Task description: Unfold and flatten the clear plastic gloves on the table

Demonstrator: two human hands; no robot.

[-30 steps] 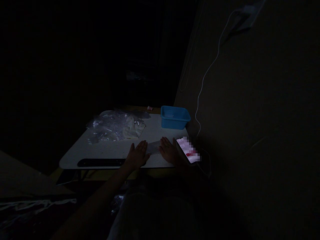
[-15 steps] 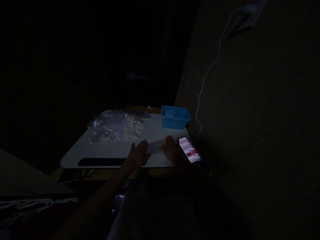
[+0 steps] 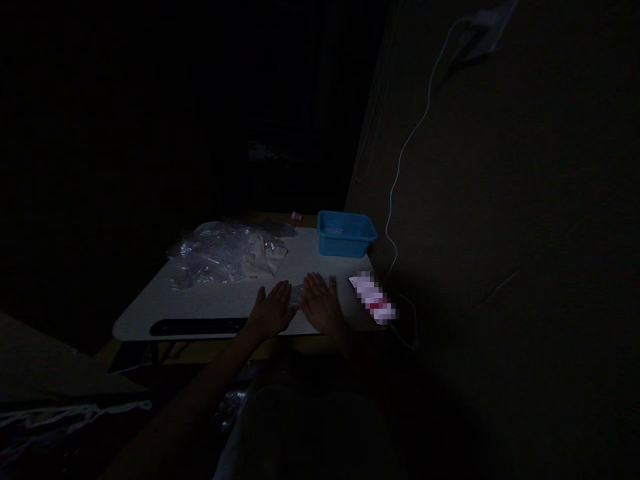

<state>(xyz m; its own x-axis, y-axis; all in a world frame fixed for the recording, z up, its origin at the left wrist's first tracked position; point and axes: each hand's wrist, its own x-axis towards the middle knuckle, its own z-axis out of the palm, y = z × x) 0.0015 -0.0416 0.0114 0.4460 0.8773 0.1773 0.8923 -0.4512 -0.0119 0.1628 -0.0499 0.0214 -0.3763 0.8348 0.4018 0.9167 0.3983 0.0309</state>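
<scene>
Both hands lie flat near the front of a white table (image 3: pixel 200 307) in dim light. My left hand (image 3: pixel 271 309) has its fingers stretched out, touching the left side of a clear plastic bag (image 3: pixel 297 295). My right hand (image 3: pixel 321 304) rests palm down on the bag's right part, fingers extended and thumb side toward the left hand. Most of the bag is hidden beneath the hands, so what is in it, if anything, cannot be made out.
Crumpled clear plastic (image 3: pixel 210 250) and a pale cloth-like piece (image 3: pixel 257 257) cover the table's back left. A blue basin (image 3: pixel 345 247) stands at the back right. A lit phone (image 3: pixel 373 298) lies at the right edge, near a white cable (image 3: pixel 400 160) along the wall.
My right hand has slid left over the plastic bag, closer to my left hand, and covers more of it. My left hand stays almost in place. The view has shifted slightly.
</scene>
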